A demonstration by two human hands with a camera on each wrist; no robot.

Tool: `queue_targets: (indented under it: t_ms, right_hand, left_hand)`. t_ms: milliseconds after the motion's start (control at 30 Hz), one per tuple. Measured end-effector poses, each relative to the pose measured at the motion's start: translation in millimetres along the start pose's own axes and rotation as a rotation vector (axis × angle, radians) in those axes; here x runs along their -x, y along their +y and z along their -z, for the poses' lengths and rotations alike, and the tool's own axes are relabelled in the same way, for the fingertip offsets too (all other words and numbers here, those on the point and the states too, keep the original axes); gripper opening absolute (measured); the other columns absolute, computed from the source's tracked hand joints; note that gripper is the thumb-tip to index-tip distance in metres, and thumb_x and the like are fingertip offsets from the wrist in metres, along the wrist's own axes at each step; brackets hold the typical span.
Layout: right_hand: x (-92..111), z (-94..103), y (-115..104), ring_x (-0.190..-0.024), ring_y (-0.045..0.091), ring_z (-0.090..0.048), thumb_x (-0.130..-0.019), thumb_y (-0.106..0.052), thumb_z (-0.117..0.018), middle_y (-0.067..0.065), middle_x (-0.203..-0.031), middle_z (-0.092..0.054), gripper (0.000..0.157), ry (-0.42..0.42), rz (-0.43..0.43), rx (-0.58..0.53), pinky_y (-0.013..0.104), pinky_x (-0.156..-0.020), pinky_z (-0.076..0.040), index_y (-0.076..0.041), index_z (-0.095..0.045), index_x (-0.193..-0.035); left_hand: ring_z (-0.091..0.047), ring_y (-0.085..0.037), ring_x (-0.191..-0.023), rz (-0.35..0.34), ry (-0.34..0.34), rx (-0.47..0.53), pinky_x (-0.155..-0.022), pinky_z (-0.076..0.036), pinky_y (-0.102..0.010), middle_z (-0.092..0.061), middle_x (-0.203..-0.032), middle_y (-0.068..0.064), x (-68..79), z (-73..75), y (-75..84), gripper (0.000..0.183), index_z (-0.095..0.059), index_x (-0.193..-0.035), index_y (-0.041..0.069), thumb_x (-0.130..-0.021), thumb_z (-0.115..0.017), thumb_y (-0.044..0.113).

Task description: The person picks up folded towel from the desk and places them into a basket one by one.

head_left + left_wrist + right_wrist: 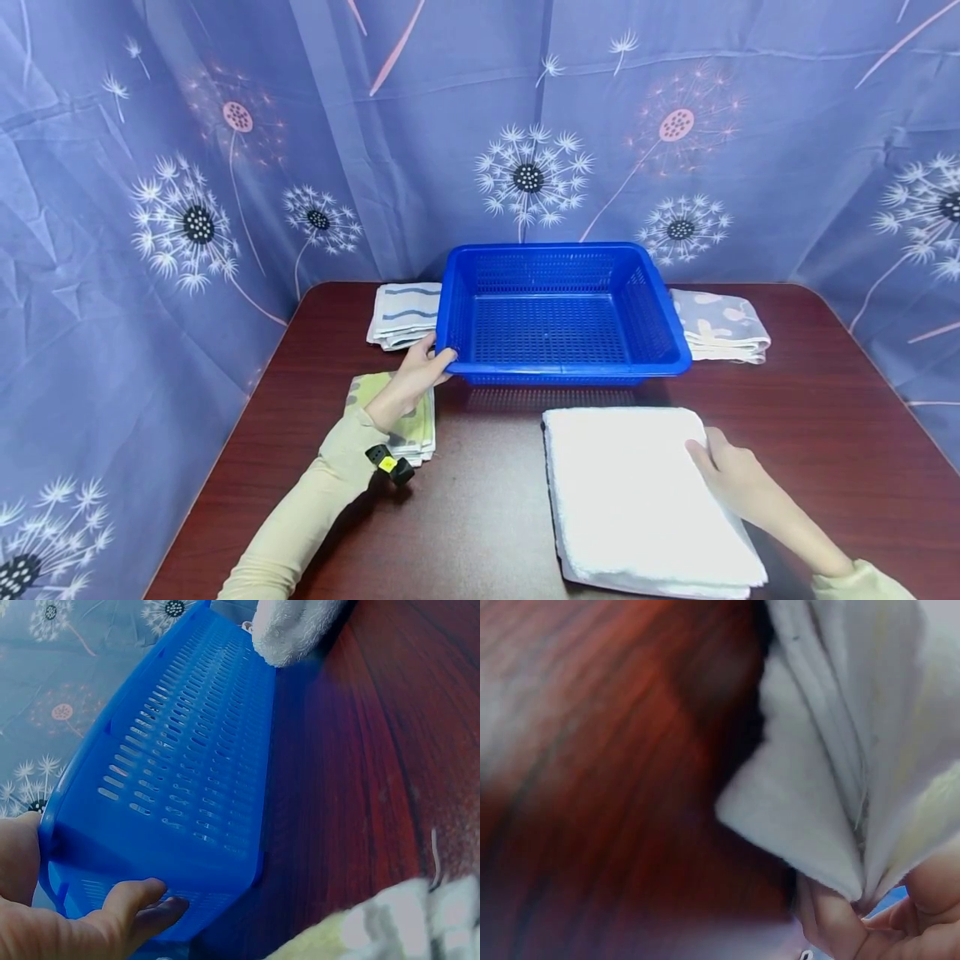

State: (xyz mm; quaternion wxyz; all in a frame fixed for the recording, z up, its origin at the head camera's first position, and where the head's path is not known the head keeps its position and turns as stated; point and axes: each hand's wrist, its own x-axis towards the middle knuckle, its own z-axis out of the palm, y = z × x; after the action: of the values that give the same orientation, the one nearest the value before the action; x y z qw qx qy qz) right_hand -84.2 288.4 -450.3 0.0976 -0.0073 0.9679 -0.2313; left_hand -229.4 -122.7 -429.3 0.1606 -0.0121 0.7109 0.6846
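An empty blue plastic basket with slotted walls stands at the back of the table. My left hand grips its front left corner, thumb over the rim; in the left wrist view the fingers curl against the outer wall. In front of the basket, to the right, lies a folded white towel. My right hand pinches the towel's right edge, thumb on top. Up close in the right wrist view, the towel's layers gather between the fingers.
A folded striped towel sits left of the basket, partly behind it. A yellow-green towel lies under my left forearm. To the basket's right is a grey floral towel. A dandelion-print curtain borders the dark red table.
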Motion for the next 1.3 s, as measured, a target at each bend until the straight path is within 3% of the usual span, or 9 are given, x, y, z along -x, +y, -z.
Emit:
queue_targets:
  t_ms: [267,933,1300]
  right_hand:
    - [-3.1,-4.2,-7.7,-0.104,0.053,-0.049,-0.099,-0.040,-0.024,0.045,-0.116,-0.043,0.067,-0.011,0.005,0.006,0.055,-0.075,-0.046,0.021,-0.026,-0.127]
    - [-5.9,-7.9,-23.4,-0.095,0.044,-0.057,-0.098,-0.037,-0.032,0.039,-0.106,-0.053,0.060,0.005,0.023,-0.024,0.048,-0.071,-0.048,0.018,-0.033,-0.122]
    - [-9.7,-9.7,-34.4,-0.104,0.050,-0.052,-0.098,-0.039,-0.031,0.043,-0.114,-0.048,0.066,-0.032,0.018,-0.034,0.052,-0.077,-0.047,0.020,-0.028,-0.126]
  left_hand:
    - [-0.047,-0.031,-0.121,-0.004,0.001,0.007,-0.098,-0.041,-0.039,-0.047,-0.132,-0.024,0.2,-0.2,-0.8,0.054,-0.029,-0.140,0.005,-0.088,-0.045,0.008]
    - [-0.047,-0.033,-0.121,-0.017,-0.009,0.007,-0.097,-0.041,-0.039,-0.047,-0.131,-0.026,0.5,0.0,-1.4,0.053,-0.030,-0.139,0.004,-0.088,-0.043,0.007]
    - [-0.046,-0.032,-0.122,-0.015,-0.018,0.009,-0.099,-0.040,-0.039,-0.045,-0.134,-0.024,0.5,0.8,-1.3,0.055,-0.029,-0.140,0.004,-0.088,-0.045,0.008]
